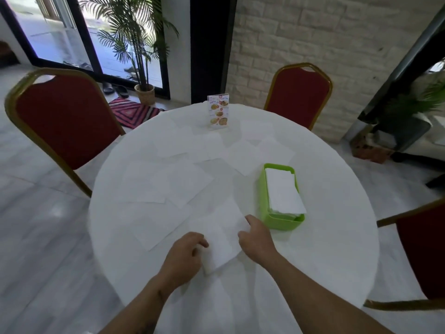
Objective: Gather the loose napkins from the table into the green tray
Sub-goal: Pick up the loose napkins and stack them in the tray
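Note:
A white napkin (220,239) lies near the front of the round white table (325,249), partly folded. My left hand (184,255) grips its near left corner. My right hand (256,238) pinches its right edge. To the right of the hands stands the green tray (265,201), holding a stack of folded white napkins (283,190). Several loose napkins lie flat across the table, such as one (190,182) at the centre left, another (250,156) behind the tray, and one (156,227) at the left front.
A small upright menu card (218,111) stands at the table's far edge. Red chairs with gold frames stand at the back left (65,121), back right (298,95) and right (421,256). A potted palm (142,56) stands by the glass door.

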Demonstrator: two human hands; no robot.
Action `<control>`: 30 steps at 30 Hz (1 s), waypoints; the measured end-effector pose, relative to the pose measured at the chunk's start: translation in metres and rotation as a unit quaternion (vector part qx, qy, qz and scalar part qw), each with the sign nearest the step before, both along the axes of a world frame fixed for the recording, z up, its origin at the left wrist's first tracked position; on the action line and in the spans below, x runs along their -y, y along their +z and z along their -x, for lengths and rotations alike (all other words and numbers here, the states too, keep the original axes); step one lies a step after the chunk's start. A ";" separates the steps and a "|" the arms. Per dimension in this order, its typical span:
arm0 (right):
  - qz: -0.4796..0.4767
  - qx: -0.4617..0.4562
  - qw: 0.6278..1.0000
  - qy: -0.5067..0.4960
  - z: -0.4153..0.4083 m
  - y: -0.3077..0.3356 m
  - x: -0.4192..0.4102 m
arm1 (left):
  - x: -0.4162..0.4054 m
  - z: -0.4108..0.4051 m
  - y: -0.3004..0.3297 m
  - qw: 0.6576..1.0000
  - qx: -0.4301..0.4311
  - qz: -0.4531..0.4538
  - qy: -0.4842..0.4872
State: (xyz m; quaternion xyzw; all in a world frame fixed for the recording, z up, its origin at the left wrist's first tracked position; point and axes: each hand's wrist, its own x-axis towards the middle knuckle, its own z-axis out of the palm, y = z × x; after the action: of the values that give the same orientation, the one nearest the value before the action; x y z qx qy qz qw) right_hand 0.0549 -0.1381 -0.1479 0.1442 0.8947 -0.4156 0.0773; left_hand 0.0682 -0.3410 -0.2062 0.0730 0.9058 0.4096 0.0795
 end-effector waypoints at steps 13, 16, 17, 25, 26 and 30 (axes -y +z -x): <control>-0.077 0.174 0.970 0.154 -0.018 -0.009 0.023 | 0.024 -0.009 0.001 0.993 -0.032 0.035 0.110; -0.047 0.189 0.976 0.098 -0.014 -0.018 0.023 | 0.022 -0.019 -0.004 0.990 -0.017 0.143 -0.007; 0.008 0.198 0.978 0.064 -0.012 -0.018 0.025 | 0.021 -0.022 -0.005 0.985 -0.017 0.168 -0.024; 0.192 0.239 0.951 -0.039 -0.011 -0.025 0.043 | 0.022 -0.031 -0.004 0.967 -0.042 0.234 -0.090; 0.182 0.235 0.954 -0.032 -0.013 -0.025 0.044 | 0.022 -0.031 -0.004 0.967 -0.042 0.233 -0.095; 0.116 0.152 0.981 -0.022 -0.018 -0.019 0.042 | 0.023 -0.030 -0.007 0.977 -0.035 0.191 -0.086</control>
State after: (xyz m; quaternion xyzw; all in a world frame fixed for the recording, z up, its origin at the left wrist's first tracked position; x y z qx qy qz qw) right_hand 0.0726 -0.1803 -0.1668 0.2156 0.8150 -0.4912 0.2192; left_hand 0.0984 -0.3641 -0.2131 0.1487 0.9599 0.2175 0.0953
